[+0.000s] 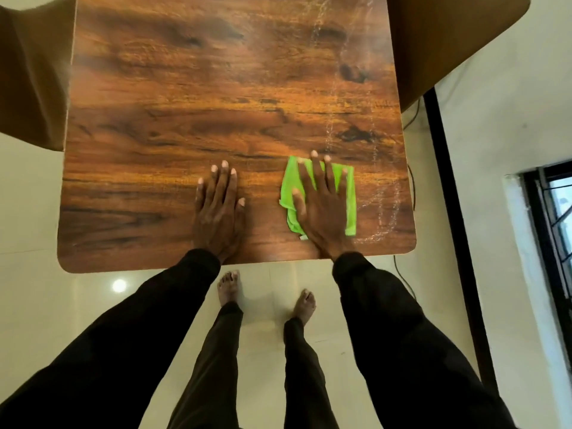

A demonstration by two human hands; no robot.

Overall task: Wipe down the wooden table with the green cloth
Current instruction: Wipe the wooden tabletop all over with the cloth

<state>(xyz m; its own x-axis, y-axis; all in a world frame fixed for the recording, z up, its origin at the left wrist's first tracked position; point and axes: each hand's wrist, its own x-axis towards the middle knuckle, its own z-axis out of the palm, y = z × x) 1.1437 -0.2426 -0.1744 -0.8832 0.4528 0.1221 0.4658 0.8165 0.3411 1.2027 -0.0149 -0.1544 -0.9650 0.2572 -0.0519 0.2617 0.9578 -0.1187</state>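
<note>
The wooden table (185, 103) fills the upper middle of the head view, its dark grain running sideways. A folded green cloth (350, 205) lies near the table's front right corner. My right hand (322, 209) presses flat on top of the cloth with fingers spread, covering its middle. My left hand (218, 209) rests flat on the bare wood to the left of the cloth, fingers together and holding nothing. Pale streaks (383, 196) mark the wood along the right side, from the back edge down to the front corner.
A brown chair (458, 41) stands at the table's back right and another brown seat (31, 82) at its left. A dark cable (405, 280) hangs off the right edge to the pale tiled floor. A white wall with a window (554, 227) is at the right.
</note>
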